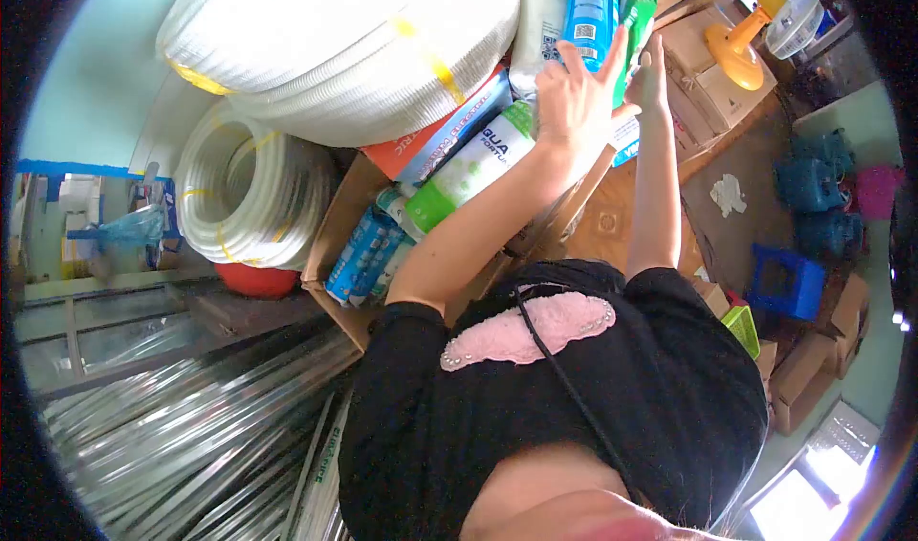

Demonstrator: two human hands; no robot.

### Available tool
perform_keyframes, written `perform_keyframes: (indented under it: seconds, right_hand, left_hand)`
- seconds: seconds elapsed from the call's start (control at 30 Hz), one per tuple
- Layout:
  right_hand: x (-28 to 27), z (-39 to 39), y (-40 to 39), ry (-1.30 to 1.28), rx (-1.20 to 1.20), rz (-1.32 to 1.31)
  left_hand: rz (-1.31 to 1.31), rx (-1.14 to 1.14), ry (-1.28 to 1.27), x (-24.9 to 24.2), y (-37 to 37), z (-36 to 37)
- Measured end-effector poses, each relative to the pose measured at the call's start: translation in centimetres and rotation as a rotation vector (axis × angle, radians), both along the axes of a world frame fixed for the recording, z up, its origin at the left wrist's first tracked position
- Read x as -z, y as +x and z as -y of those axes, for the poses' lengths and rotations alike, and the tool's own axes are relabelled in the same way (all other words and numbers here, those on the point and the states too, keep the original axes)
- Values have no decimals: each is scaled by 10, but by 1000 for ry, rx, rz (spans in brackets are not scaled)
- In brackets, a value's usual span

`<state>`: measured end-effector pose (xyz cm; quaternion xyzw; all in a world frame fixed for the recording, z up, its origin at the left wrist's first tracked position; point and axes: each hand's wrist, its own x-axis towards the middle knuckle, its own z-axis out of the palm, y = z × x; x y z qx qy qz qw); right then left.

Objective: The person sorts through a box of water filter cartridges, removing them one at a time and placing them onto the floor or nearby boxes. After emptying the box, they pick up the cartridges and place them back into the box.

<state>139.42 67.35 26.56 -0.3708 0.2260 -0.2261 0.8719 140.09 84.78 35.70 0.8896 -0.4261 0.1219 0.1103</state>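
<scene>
My left hand (pixel 576 101) has its fingers spread, back of the hand up, over the lower end of a blue pack (pixel 593 15) with a printed code. Whether it presses on the pack is hard to tell. My right hand (pixel 650 80) is seen edge-on with fingers stretched out, beside a green pack (pixel 636 24) that stands between the two hands. Below my left wrist lies a green and white pack (pixel 483 158) with partly covered lettering. A white pack (pixel 540 24) is left of the blue one.
Large white coiled hose (pixel 344 44) and a smaller coil (pixel 229 187) are at left. A cardboard box (pixel 330 244) holds blue packs (pixel 363 254). Long metallic strips (pixel 191 417) lie lower left. An orange fan (pixel 741 48), cartons (pixel 703 82) and a blue stool (pixel 786 281) stand at right.
</scene>
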Motion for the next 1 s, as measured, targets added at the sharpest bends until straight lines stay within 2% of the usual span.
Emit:
perform_keyframes:
  seconds: [0.03, 0.07, 0.1, 0.17, 0.2, 0.33, 0.43, 0.5, 0.57, 0.6, 0.67, 0.77, 0.83, 0.87, 0.9, 1.0]
  right_hand:
    - [13, 4, 2, -69, 30, 116]
    - [24, 11, 4, -61, 7, 111]
    - [29, 14, 5, -51, -11, 107]
    - [40, 20, 8, -8, -81, 178]
    - [49, 24, 15, -14, -68, 186]
    - [80, 45, 46, -145, 90, 144]
    - [78, 48, 37, -226, 30, 66]
    - [71, 41, 34, -250, -1, 37]
    - [58, 24, 35, -521, 369, -46]
    - [59, 26, 37, -582, 388, -18]
    - [61, 30, 42, -666, 383, -56]
    - [58, 29, 43, -517, 281, -35]
    - [67, 37, 42, -428, 243, -30]
    - [72, 40, 43, -399, 230, -3]
    - [77, 43, 47, -401, 224, -4]
    - [91, 49, 57, -490, 301, -85]
  left_hand:
    - [171, -24, 98, 11, 5, 8]
    - [291, -69, 58, 22, 13, 13]
    - [299, -63, 60, 19, 19, 15]
    - [158, 5, -10, 16, 33, 14]
    - [162, 47, -124, 12, 38, 11]
    - [-74, -42, -345, -17, 62, 4]
    - [-272, -137, -459, -38, 74, -13]
    - [-389, -77, -646, -40, 72, -28]
    - [-497, -5, -866, -40, 68, -41]
    - [-642, 6, -891, -42, 65, -48]
    - [-578, 11, -913, -43, 57, -62]
    - [-467, -25, -917, -36, 48, -78]
    - [-349, 2, -1053, -31, 49, -89]
    - [-314, -21, -1027, -28, 46, -97]
    - [-313, -27, -1030, -26, 45, -104]
    - [-606, 3, -1337, -26, 37, -125]
